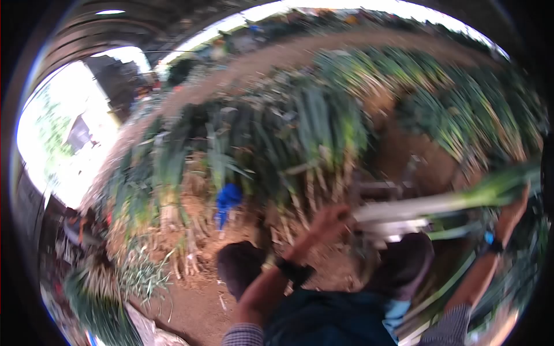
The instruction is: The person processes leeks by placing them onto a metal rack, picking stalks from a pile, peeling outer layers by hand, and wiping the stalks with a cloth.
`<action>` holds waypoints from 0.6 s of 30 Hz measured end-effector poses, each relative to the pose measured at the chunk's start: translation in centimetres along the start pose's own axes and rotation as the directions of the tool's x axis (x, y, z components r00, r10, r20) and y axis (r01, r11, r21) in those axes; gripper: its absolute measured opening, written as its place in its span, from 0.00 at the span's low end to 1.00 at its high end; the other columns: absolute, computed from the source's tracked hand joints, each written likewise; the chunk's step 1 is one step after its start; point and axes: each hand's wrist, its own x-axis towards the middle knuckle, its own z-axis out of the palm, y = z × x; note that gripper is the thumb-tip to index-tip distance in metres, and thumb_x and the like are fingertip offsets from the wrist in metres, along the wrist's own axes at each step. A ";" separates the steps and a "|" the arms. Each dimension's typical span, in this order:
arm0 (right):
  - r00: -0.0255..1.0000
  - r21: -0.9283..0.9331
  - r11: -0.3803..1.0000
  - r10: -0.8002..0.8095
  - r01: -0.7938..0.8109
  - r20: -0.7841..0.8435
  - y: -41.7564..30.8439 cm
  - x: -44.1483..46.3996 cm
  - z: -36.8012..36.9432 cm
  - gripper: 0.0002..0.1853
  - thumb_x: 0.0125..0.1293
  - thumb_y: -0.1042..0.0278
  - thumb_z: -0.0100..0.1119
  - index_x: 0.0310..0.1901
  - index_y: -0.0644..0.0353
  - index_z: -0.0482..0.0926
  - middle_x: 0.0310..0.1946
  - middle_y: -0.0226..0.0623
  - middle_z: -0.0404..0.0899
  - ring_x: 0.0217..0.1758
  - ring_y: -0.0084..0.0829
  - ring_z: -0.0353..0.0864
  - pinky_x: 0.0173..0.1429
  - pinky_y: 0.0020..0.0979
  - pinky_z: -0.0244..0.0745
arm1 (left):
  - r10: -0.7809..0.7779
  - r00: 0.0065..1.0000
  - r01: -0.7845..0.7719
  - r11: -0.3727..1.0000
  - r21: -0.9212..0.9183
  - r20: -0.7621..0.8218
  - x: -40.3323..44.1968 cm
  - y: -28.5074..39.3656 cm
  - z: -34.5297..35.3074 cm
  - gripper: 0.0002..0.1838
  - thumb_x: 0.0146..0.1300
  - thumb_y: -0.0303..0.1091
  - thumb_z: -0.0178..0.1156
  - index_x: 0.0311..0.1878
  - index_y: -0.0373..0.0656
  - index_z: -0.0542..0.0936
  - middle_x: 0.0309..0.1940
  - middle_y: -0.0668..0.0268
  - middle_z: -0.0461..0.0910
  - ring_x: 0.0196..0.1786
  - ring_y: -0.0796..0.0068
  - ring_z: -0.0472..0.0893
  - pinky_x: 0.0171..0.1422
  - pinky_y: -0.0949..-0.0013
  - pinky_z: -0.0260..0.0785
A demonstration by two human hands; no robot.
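leek [424, 207] held roughly level beyond the right knee [407, 259], right hand [512, 210] closed round its leafy end, likely for support, pale shank pointing at the left hand [332, 222], which is half-curled beside the tip, blur hiding any contact or hold.

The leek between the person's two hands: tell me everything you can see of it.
The leek is long, with a smooth-looking pale white shank that turns light green, then dark green at the leaves. It lies nearly level across the view, leaf end slightly higher, above the right knee in the picture. The right hand is at the leaves; the left hand is by the white end, contact unclear. Blur hides finer detail.
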 end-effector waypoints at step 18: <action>0.266 0.280 0.542 0.720 -0.792 -0.641 28.8 -59.9 -16.8 0.19 0.64 0.68 0.68 0.55 0.59 0.77 0.50 0.35 0.80 0.55 0.39 0.79 0.62 0.45 0.74 | -0.737 0.131 -0.037 0.665 0.746 0.663 -19.7 -20.1 -3.4 0.12 0.65 0.23 0.53 0.50 0.39 0.81 0.44 0.50 0.83 0.50 0.48 0.82 0.50 0.51 0.73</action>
